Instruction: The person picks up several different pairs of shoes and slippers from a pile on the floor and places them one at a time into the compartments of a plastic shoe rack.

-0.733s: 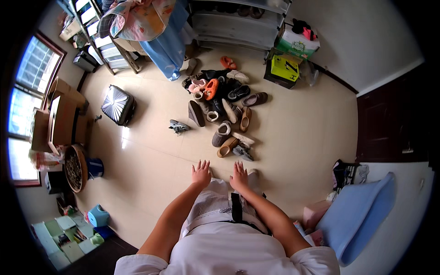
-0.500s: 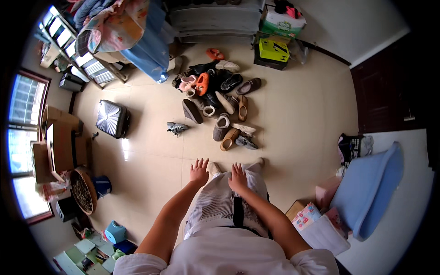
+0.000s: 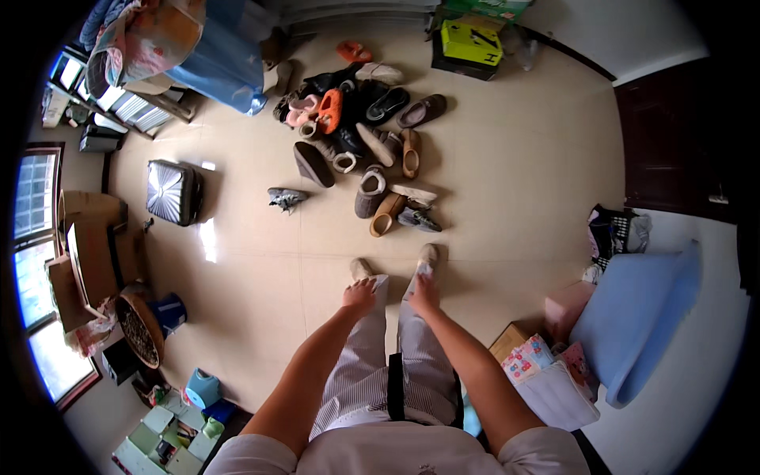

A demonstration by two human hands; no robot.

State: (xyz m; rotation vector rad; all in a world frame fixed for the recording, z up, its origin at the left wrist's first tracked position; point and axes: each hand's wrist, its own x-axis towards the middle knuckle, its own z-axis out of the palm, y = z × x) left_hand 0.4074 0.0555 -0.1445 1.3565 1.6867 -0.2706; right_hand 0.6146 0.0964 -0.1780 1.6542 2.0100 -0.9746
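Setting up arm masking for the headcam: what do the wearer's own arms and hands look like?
Left hand and right hand: both ungloved. Forearms bare, no cables, watch or bracelet visible. Left sleeve and right sleeve: short, loose, plain whitish fabric, matching the top. Fingers too small and blurred to rule out rings.

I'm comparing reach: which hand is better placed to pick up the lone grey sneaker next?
Probably the left hand: the sneaker lies ahead and to its left, nearer to it than to the right hand.
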